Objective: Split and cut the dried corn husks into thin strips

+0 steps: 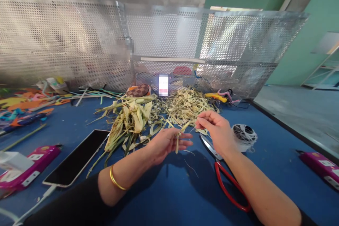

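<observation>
My left hand (pixel 166 144) is palm up, pinching a folded strip of dry corn husk (pixel 177 144) between thumb and index finger while its other fingers stretch out. Just to the right, my right hand (pixel 216 130) has thumb and forefinger pressed together on what looks like a fine thread (pixel 193 129) running toward the husk. Below my right wrist lie red-handled scissors (pixel 211 148), partly hidden by the forearm. A spool of white thread (pixel 248 135) stands beside that wrist. Ahead of my left hand is a bundle of corn husks (pixel 139 116).
A heap of husk scraps (pixel 189 105) lies before a perforated metal screen (pixel 164 31). A lit phone (pixel 163 86) leans there. At left are a dark phone (pixel 79 157) on its cable and a magenta power strip (pixel 43 157); another strip (pixel 321 164) lies right.
</observation>
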